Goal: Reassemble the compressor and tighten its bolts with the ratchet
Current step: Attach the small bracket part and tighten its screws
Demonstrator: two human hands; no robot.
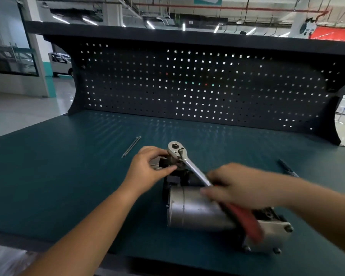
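We grasp the ratchet handle with right hand; left hand pinches the compressor dark end under ratchet head. Long bolts lie beyond left hand.

Pegboard: dark upright panel of square holes, light showing through many of them.
Shelf: dark ledge directly above the pegboard.
Bench top: teal surface spreading forward from the pegboard's foot.
Ceiling: above the pegboard, with exposed ducts, a red pipe and lit strip lights.
Column: white with a teal base, left of the pegboard.
Van: white, between column and pegboard, farther back.
Floor: pale and glossy, left of the pegboard.
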